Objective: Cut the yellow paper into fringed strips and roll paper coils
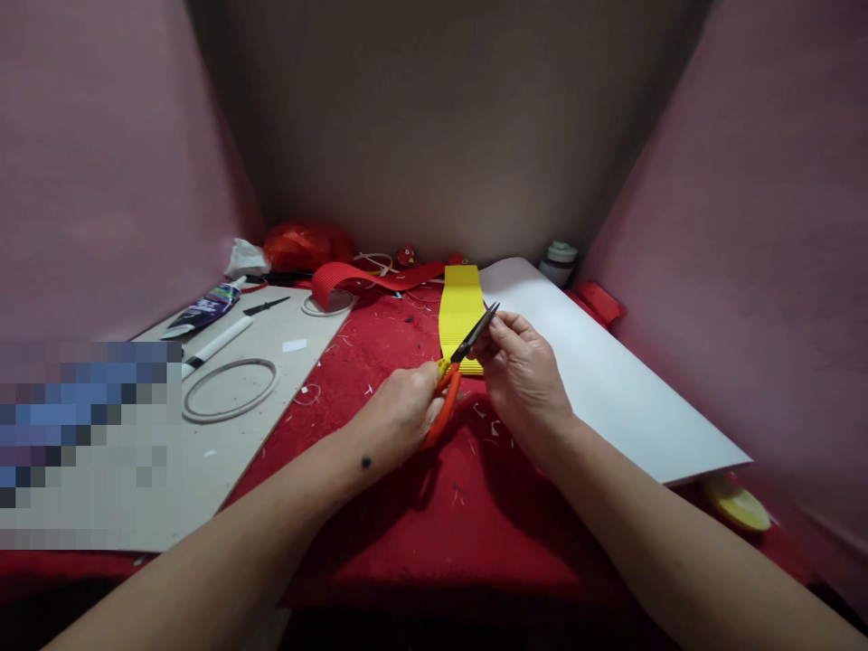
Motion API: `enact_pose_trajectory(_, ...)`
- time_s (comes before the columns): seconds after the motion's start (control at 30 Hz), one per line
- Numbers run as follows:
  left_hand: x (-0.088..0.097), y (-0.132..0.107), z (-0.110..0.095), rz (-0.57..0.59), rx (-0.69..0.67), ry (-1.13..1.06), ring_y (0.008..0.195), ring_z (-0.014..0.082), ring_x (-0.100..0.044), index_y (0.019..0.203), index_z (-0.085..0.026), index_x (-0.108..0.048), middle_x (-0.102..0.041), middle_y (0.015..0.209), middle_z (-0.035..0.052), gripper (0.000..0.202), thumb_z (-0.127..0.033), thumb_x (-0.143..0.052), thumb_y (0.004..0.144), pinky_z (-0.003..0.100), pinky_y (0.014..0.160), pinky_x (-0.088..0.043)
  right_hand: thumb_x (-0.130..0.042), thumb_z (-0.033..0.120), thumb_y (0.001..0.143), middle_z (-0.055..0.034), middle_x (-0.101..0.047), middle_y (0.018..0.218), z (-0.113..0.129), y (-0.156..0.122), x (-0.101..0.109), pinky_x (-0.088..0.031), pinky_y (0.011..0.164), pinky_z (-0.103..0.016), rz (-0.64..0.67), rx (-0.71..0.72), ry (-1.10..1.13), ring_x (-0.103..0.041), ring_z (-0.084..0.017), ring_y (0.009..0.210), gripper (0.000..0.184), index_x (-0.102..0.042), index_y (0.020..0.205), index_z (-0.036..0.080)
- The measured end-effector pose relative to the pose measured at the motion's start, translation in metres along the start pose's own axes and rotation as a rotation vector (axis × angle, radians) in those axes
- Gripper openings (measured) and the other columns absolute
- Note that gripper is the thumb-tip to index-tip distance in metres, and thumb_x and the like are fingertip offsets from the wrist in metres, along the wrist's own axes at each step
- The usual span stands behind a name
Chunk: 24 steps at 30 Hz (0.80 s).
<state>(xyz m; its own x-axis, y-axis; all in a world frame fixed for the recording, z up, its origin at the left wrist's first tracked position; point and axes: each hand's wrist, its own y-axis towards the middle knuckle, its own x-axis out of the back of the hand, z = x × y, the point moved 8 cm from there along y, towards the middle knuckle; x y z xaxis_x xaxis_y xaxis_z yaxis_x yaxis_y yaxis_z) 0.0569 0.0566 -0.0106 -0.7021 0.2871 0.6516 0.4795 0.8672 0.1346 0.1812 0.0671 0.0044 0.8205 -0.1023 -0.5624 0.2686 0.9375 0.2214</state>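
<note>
Left grip: the left hand [410, 407] is closed firmly around the handles of the scissors.
Scissors: the orange-handled pair [446, 414] sits in the left grip, dark blades slanting away and to the right, tips at the right hand's thumb and forefinger.
Right grip: the right hand [529, 371] has its fingers curled and thumb near the forefinger beside the blade tips; whether it pinches anything, I cannot tell.
Yellow strip: a ribbed yellow strip [463, 303] just beyond both grips, its near end partly hidden behind scissors and hands.
Desk: a red-covered surface [380, 542] below the grips, sprinkled with small pale scraps.
White sheet: a large smooth sheet [610, 389] right of the right grip.
Red strip: a curling ribbed strip [345, 274] beyond the left grip, to its left.
Grey board: a flat board [237, 461] left of the left grip, carrying a grey ring [196, 419], a white stick [223, 344] and a dark tube [207, 307].
Bottle: a pale-capped bottle [560, 262], well beyond the right grip.
Red bag: a shiny, crumpled bag [308, 244], farthest out, beyond the left grip.
</note>
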Motion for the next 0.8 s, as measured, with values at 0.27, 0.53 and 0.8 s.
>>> enact_pose_trajectory(0.27,0.000,0.001,0.006,0.031,0.066,-0.085,0.039,0.0114,-0.052,0.070,-0.018,-0.049,-0.057,0.048,-0.0005,0.023,-0.037,-0.047,0.083,0.019,0.037,-0.035,-0.060,0.011,0.073,0.0039,-0.052,0.061,-0.001,-0.003,0.000,-0.040,0.052,-0.023,-0.061,-0.062,0.019,-0.047,-0.008,0.053,0.012,-0.052,0.068,0.018)
enact_pose_trajectory(0.53,0.006,0.001,0.014,-0.034,0.127,-0.252,0.037,0.0070,-0.046,0.074,-0.018,-0.048,-0.058,0.053,-0.0023,0.017,-0.031,-0.044,0.083,0.016,0.037,-0.035,-0.061,0.009,0.071,0.0017,-0.056,0.063,-0.002,-0.004,-0.002,-0.042,0.053,-0.022,-0.042,-0.090,0.059,-0.051,-0.008,0.053,0.008,-0.056,0.069,0.015)
enact_pose_trajectory(0.8,0.012,0.002,0.017,-0.079,0.189,-0.434,0.037,0.0072,-0.046,0.076,-0.017,-0.050,-0.054,0.051,-0.0027,0.014,-0.030,-0.050,0.080,0.017,0.035,-0.034,-0.066,0.012,0.067,0.0014,-0.059,0.064,-0.009,-0.005,-0.003,-0.044,0.053,-0.025,0.022,-0.109,-0.012,-0.054,-0.009,0.054,0.009,-0.059,0.073,0.015)
